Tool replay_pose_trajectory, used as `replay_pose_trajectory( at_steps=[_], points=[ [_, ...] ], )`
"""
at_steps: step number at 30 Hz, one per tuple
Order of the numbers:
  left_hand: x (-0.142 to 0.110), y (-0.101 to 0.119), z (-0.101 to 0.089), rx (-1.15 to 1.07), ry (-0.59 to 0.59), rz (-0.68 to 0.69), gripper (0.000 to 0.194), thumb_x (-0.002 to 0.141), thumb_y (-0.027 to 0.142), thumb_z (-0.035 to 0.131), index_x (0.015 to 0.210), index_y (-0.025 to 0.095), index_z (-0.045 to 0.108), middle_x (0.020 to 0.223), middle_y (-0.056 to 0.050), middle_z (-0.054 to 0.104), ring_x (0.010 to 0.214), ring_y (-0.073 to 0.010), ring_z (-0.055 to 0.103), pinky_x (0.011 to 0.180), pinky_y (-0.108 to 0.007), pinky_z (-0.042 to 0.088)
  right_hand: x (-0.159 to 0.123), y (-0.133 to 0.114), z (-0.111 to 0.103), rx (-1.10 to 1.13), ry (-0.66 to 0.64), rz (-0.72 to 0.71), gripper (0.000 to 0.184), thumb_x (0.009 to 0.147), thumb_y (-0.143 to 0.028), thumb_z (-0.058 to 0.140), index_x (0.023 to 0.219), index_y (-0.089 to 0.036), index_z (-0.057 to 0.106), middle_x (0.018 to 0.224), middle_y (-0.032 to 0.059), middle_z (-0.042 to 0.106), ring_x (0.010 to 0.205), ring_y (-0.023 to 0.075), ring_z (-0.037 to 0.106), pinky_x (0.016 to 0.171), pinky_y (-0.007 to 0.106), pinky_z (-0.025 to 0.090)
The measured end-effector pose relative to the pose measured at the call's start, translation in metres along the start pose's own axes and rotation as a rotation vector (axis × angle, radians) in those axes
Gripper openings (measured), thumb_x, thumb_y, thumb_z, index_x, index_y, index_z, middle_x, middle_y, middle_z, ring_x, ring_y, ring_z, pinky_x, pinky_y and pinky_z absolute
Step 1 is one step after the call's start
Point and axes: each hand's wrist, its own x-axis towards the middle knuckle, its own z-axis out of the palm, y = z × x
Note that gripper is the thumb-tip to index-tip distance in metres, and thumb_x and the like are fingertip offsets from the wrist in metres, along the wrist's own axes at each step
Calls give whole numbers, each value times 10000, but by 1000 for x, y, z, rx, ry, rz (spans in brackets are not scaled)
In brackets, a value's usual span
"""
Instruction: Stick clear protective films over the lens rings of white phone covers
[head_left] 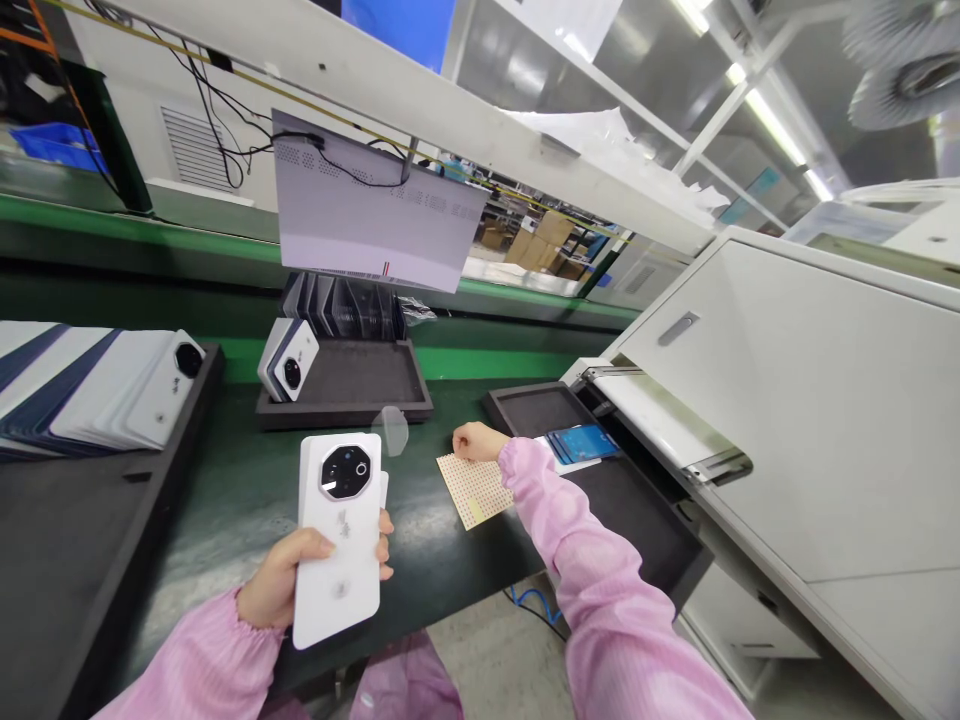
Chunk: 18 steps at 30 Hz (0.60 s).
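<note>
My left hand (281, 570) is closed around a few white phone back covers (339, 585), thumb on the face and fingertips at the right edge. The front cover has a dark octagonal camera area near its top. My right hand (478, 441) is closed in a pinch at the top edge of a beige sheet (477, 495) covered in rows of small dots, flat on the green bench. Whatever its fingertips may hold is too small to make out. A clear rounded plastic piece (393, 430) lies beyond the held covers.
At the left, a black tray (60, 560) holds a row of white and dark phone covers (150, 390). Another black tray (345, 385) with covers stands below a grey panel (367, 205). Right of my arm are a black tray (637, 520), a blue-screened phone (581, 442) and a white machine (810, 400).
</note>
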Motion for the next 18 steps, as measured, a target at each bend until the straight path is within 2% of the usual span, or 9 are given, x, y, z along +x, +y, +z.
replay_pose_trajectory(
  at_steps=[10, 13, 18],
  points=[
    [-1, -2, -3, -2, -22, 0, 458, 612, 206, 562, 1054, 104, 626, 1010, -116, 603, 871, -260, 549, 834, -464, 448, -17, -4, 17, -21, 250, -76, 220, 883, -312, 521, 1007, -139, 576, 994, 49, 608, 853, 155, 600, 756, 352, 508],
    [-1, -3, -5, -13, -34, 25, 483, 625, 197, 552, 1098, 117, 610, 1046, -120, 608, 885, -261, 553, 862, -487, 433, -18, -3, 21, 19, 309, -94, 171, 873, -293, 534, 896, -133, 587, 898, 24, 607, 788, 135, 586, 725, 327, 495],
    [-1, -5, -6, -29, -55, 36, 479, 636, 196, 552, 1105, 118, 612, 1056, -119, 616, 891, -263, 563, 860, -481, 439, -22, 0, 27, 174, 401, -112, 151, 790, -147, 542, 641, -152, 519, 700, -12, 528, 672, 112, 502, 682, 271, 420]
  ],
)
